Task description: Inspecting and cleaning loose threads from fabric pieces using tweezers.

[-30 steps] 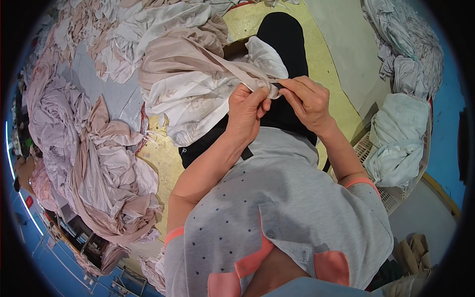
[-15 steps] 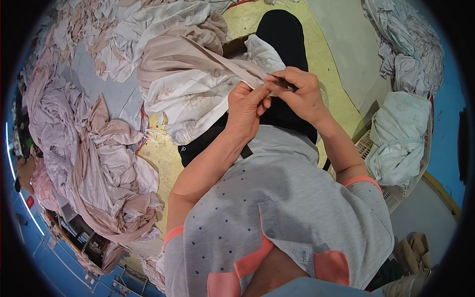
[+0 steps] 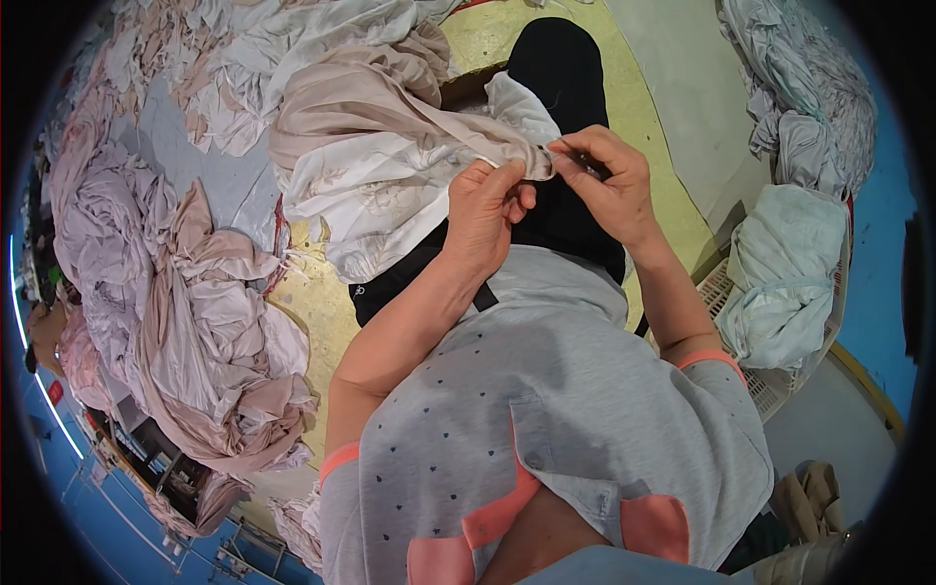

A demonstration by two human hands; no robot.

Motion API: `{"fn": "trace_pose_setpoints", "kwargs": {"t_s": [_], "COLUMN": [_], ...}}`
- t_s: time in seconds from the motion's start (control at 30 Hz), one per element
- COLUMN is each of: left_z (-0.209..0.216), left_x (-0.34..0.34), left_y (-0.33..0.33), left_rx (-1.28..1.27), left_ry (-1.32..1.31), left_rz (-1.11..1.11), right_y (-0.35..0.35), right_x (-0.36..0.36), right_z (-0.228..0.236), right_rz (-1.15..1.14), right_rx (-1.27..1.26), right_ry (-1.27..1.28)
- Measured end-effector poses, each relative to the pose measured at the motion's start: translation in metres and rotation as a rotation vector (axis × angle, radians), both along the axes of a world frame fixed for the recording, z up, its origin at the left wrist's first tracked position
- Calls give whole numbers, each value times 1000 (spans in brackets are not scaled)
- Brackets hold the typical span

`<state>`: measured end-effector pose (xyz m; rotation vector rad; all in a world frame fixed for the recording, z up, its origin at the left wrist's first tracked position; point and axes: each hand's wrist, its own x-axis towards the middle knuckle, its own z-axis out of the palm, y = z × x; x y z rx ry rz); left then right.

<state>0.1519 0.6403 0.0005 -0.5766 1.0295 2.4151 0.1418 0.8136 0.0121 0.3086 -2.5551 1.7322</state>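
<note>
Head view: left camera of fisheye pair worn on person's head. Faces steeply down, upright; shirt (image 3: 585, 380) nearest, filling lower middle. Left hand (image 3: 480, 210) and right hand (image 3: 612, 185) above centre, little farther out. Wide field takes in fabric pile (image 3: 219, 331) at left, basket (image 3: 768, 388) at right; straight edges bend toward dark round border.

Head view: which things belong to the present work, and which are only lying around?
In use: pink-and-white cloth, in the left hand; dark item, mostly hidden in the right hand.

Lying about: lilac-pink cloth heap; pale green bundle; pale basket; grey cloth heap.
</note>
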Motion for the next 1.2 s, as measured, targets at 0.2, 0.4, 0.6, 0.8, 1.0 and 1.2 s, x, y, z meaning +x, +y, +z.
{"fn": "trace_pose_setpoints", "kwargs": {"t_s": [0.2, 0.4, 0.6, 0.8, 1.0, 1.2], "left_z": [-2, -3, 0, 7, 0, 2], "left_x": [1, 0, 1, 2, 3, 3], "left_y": [0, -1, 1, 5, 3, 3], "left_rx": [0, -17, -70, -181, -196, -215], "left_ry": [-13, 8, 16, 69, 94, 101], "left_rz": [9, -22, -18, -59, -53, -52], "right_y": [-6, -8, -8, -5, -7, -9], "right_x": [3, 5, 3, -1, 3, 0], "right_z": [-1, -3, -1, -1, -8, -3], "right_rz": [48, 21, -2, 44, 51, 22], "right_rx": [-47, -50, -218, -169, -150, -329], "right_ry": [-144, -144, -322, -389, -378, -419]}}
